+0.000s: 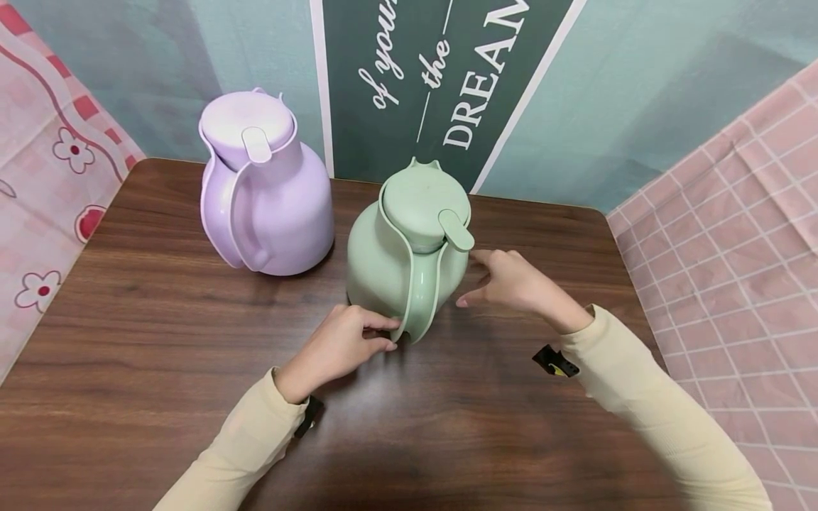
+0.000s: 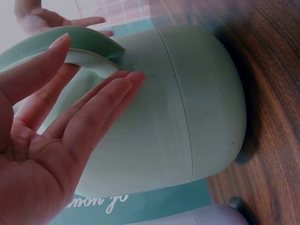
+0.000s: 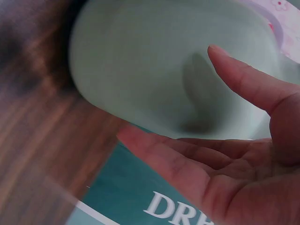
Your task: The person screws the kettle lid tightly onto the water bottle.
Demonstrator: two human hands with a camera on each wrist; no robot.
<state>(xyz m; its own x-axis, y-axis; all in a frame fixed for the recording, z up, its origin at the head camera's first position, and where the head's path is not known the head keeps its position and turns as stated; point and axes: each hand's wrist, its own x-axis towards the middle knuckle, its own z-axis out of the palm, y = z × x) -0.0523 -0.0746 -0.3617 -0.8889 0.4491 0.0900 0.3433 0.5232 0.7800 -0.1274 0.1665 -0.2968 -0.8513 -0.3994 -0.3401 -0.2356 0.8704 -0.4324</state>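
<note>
A pale green vacuum jug (image 1: 377, 255) with a round lid and a lever stands upright on the wooden table, its handle (image 1: 422, 294) facing me. Beside the handle's lower end is my left hand (image 1: 341, 341). In the left wrist view, the fingers (image 2: 101, 108) reach out nearly straight along the jug's side, and the thumb lies across the handle's edge. My right hand (image 1: 514, 284) is at the jug's right side, thumb and fingers spread apart. The right wrist view shows the thumb (image 3: 243, 75) in front of the jug's body; whether it touches is unclear.
A lilac jug (image 1: 297, 206) of the same shape stands at the back left. Behind the table (image 1: 160, 341) hangs a teal backdrop (image 1: 626, 92) with a dark lettered panel. Patterned pink cloths border both sides.
</note>
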